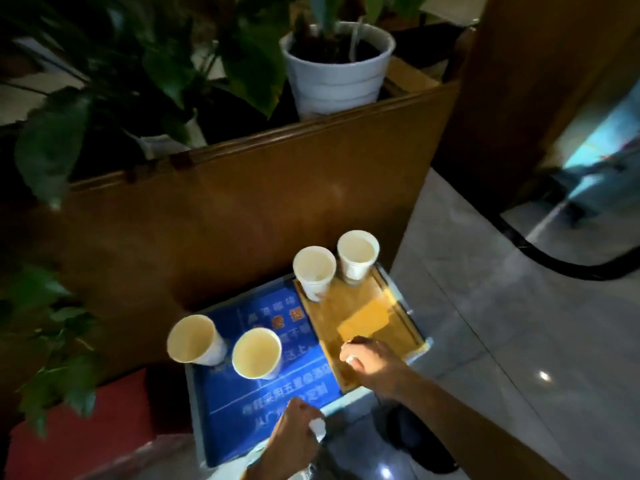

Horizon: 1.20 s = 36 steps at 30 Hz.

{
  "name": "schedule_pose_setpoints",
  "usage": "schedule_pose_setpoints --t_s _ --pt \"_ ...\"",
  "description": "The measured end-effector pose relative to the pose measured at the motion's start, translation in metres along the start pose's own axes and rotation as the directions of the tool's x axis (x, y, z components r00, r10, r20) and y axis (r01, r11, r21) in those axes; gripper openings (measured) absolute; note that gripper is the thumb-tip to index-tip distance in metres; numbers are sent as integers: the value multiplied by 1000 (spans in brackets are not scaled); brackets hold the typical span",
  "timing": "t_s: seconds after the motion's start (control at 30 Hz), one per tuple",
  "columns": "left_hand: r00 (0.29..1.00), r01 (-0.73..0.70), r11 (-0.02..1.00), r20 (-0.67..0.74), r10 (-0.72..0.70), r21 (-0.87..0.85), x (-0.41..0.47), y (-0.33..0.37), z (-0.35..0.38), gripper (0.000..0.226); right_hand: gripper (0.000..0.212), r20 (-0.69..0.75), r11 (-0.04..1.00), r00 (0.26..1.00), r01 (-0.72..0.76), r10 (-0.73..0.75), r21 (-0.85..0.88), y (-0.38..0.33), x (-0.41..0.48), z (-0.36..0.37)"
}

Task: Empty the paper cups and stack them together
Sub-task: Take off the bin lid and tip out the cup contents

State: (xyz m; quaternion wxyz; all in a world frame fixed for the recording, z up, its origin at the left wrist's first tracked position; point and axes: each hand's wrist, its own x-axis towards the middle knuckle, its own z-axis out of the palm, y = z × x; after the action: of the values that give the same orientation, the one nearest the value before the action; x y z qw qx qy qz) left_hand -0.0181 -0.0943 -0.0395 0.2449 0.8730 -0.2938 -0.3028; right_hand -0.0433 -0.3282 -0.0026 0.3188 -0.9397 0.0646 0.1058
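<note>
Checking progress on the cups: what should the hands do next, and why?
Probably reach the right hand to the nearest cup. All four cups stand apart and unstacked, and neither that hand nor the left hand holds one.

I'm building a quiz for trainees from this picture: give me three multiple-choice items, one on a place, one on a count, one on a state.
1. Where do the two far cups stand?
A. on the wooden tray
B. on the floor
C. in the plant pot

2. How many paper cups are in view?
A. two
B. four
C. six

3. How do the cups stand?
A. stacked together
B. lying flat
C. apart, mouths open upward

Answers:
A: both far cups sit at the far end of the wooden tray.
B: those two plus two near cups on the blue sign.
C: none is nested in another.
</note>
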Motion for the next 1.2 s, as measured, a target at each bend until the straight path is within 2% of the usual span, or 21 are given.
schedule_pose_setpoints --t_s 0.07,0.13,0.23,0.3,0.33,0.43,0.67,0.77,0.87,1.1,1.2 --pt "997 -10 1000 78 12 -24 2 30 14 18 26 20 999 999 -29 28 18 17 -27 -6" --pt "996 -12 1000 87 10 20 6 58 29 25 22 -5 998 999 -52 52 -24 40 -58 -11" --pt "984 -15 1000 179 15 -2 9 101 53 19 24 -35 981 980 -195 195 -1 80 -105 -11" --pt "979 -74 997 193 71 8 11 129 73 9 20 -31 961 961 -274 275 40 106 -136 -10" --pt "974 -115 993 199 107 29 13 141 85 12 17 -30 953 953 -300 301 42 118 -151 -9" --pt "961 -115 991 263 92 73 21 170 117 29 21 10 931 932 -364 363 30 155 -193 -1" --pt "930 -111 979 364 41 173 51 215 175 23 27 14 810 822 -564 569 159 225 -266 38" --pt "916 -60 977 399 -27 203 74 222 199 26 28 39 737 765 -631 643 241 250 -278 63" --pt "890 -66 962 451 -63 265 104 215 232 23 26 69 670 714 -683 697 290 276 -278 92" --pt "848 -93 927 516 -117 362 184 152 333 8 24 139 535 616 -758 776 373 352 -237 182" --pt "799 -163 933 598 -66 321 219 112 384 31 28 159 503 594 -772 788 389 383 -212 230"
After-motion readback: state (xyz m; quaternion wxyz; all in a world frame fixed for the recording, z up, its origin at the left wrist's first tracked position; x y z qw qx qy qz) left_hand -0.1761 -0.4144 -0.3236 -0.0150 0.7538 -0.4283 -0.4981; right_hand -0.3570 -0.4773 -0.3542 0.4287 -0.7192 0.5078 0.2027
